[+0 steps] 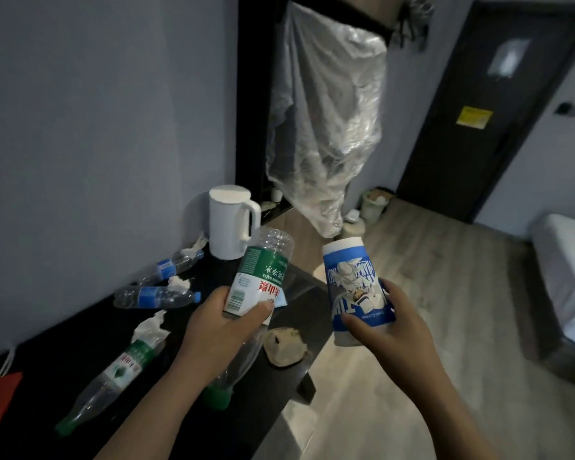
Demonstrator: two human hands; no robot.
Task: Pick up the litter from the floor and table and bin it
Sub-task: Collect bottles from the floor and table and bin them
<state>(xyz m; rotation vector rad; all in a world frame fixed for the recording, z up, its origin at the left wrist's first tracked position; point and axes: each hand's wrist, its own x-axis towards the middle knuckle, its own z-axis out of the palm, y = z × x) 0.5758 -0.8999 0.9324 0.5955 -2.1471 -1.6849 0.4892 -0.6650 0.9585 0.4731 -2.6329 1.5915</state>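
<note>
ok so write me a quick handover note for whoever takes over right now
Left hand grips a clear plastic bottle with a green-and-white label, cap down.
Right hand grips a blue-and-white paper cup, upside down.
Both items are off the table, not yet binned.
The pale bin stands far off by the dark door.
Left on the black table: two clear blue-labelled bottles, one lying green-labelled bottle, crumpled white tissues, a brown crumpled paper wad.
Bin the held items, then return for the rest.

Both forearms outstretched, left hand wrapped round a bottle, right hand round a cup, thumbs frontmost.
</note>
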